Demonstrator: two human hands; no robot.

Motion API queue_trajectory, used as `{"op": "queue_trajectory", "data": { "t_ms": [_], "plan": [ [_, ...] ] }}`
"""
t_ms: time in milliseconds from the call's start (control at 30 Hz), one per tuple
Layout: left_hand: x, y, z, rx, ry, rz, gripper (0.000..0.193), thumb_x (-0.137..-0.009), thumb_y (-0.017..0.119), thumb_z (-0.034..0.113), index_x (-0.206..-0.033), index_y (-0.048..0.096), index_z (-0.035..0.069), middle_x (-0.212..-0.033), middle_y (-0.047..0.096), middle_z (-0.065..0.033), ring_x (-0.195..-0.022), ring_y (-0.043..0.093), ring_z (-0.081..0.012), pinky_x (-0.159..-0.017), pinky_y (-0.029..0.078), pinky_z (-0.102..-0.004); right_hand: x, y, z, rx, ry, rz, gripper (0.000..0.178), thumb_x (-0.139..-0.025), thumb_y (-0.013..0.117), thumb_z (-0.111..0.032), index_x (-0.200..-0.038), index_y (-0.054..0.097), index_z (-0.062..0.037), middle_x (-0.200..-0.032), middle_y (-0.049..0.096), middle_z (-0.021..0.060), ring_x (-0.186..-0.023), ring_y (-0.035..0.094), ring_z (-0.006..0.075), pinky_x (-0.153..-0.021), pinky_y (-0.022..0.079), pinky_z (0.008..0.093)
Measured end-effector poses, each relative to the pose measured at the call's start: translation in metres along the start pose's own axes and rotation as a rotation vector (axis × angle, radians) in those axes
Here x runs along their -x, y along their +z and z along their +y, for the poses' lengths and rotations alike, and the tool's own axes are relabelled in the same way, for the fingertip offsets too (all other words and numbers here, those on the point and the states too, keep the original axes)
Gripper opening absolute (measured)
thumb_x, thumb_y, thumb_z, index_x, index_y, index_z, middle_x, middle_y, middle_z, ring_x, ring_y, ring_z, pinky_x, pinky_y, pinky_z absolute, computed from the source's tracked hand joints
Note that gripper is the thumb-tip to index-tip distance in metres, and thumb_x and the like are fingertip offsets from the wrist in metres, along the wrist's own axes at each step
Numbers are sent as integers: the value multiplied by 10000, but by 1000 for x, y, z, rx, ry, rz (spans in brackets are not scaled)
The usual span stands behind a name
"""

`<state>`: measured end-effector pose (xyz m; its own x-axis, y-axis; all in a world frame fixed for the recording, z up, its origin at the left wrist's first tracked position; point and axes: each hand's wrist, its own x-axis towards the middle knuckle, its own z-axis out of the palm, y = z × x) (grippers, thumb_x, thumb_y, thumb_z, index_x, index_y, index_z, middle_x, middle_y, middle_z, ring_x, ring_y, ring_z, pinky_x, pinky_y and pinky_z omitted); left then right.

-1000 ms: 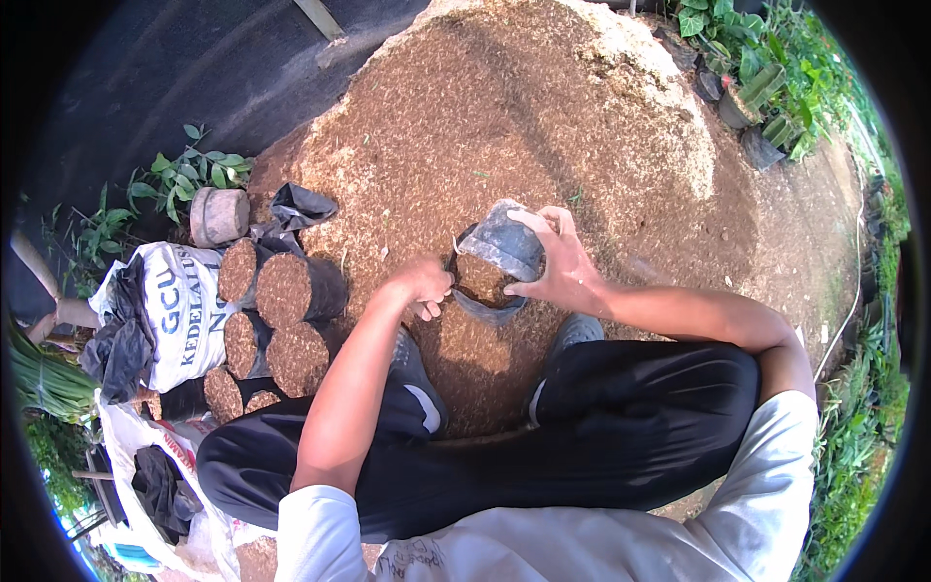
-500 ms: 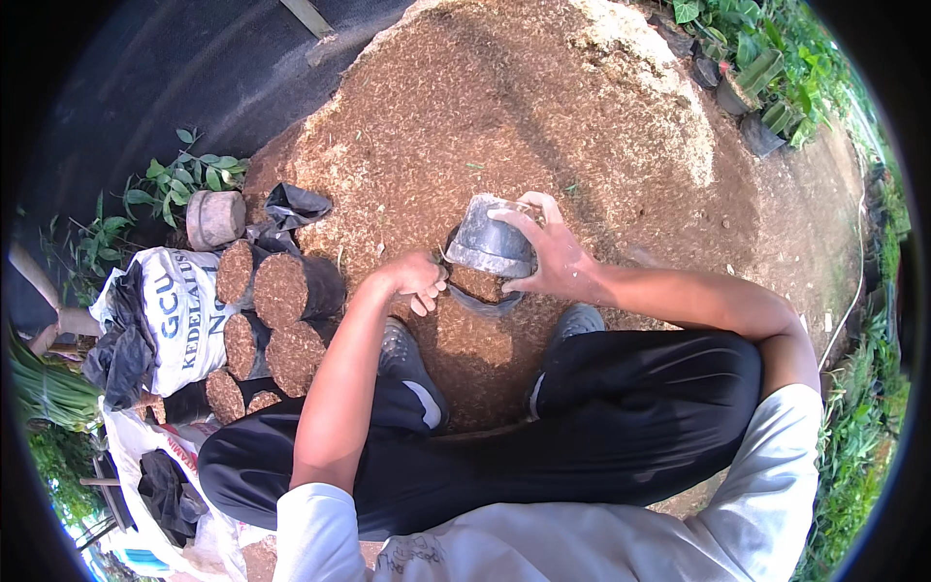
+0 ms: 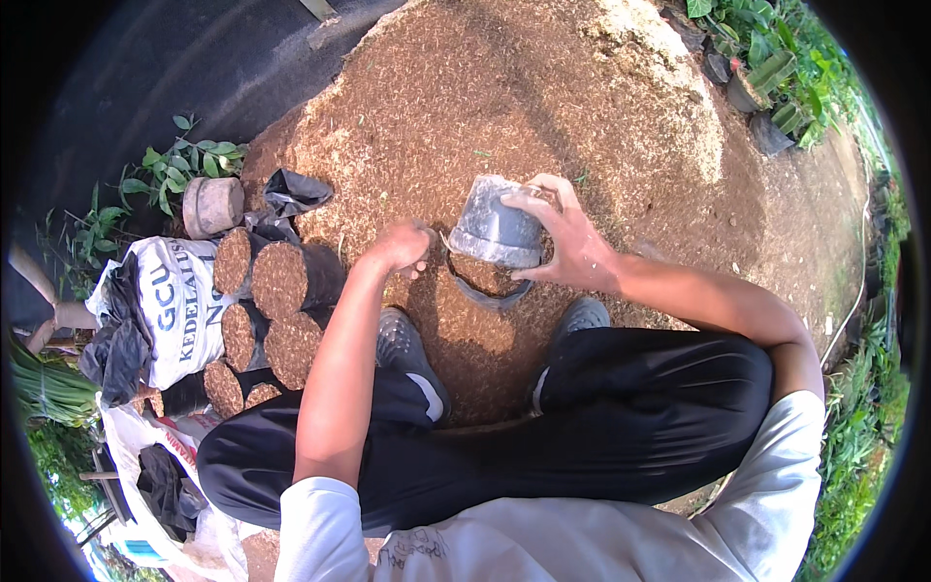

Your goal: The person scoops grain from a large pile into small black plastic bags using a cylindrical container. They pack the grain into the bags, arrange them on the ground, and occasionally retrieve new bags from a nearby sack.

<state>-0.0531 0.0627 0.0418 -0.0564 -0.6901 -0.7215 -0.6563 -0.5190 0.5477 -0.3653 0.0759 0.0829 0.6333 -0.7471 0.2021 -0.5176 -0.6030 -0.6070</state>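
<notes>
the right hand (image 3: 572,242) grips a grey pot (image 3: 495,231), tipped over a black bag (image 3: 488,281) on the brown heap (image 3: 543,107), so the filling step looks in hand. the left hand (image 3: 398,244) is curled shut by the bag's rim. next the bag needs holding open, i think.

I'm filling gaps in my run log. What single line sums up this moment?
right hand: tips grey pot over black grow bag | left hand: at bag rim | filled bags: person's left | ground: brown husk heap

Glossy grey plastic pot (image 3: 495,231), coarse fibrous mound (image 3: 504,87)
</notes>
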Motion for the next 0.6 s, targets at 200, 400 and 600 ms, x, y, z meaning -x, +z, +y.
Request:
{"op": "queue_trajectory", "data": {
  "t_ms": [200, 400, 600],
  "plan": [
    [-30, 13, -22, -157, 64, 232, 455, -1018, 619, 426, -1346, 680, 116, -1328, 700, -241, -1277, 644, -389, -1127, 453, -451, -16, -13, 14, -17, 108, 113, 1075, -702, 999, -361, -1568, 389, -171, -1436, 395, 194, -1370, 479, 399, -1185, 449, 506],
    [-46, 23, -39, -13, 55, 331, 582, -1001, 653, 386, -1513, 555, 128, -1552, 544, -240, -1450, 512, -385, -1209, 380, -440, -39, 0, 58, -585, 552, 170, 950, -884, 870, -409, -1593, 323, -91, -1489, 461, 174, -1357, 539, 308, -1101, 526, 440],
    [-68, 39, -45, 118, 65, 460, 772, -992, 656, 261, -1662, 318, 82, -1763, 137, -225, -1620, 206, -366, -1309, 208, -419, -76, 6, 111, -482, 811, 332, 1077, -845, 841, -572, -1628, 267, -106, -1484, 457, 247, -1304, 584, 379, -1083, 534, 528]
  ]
}}
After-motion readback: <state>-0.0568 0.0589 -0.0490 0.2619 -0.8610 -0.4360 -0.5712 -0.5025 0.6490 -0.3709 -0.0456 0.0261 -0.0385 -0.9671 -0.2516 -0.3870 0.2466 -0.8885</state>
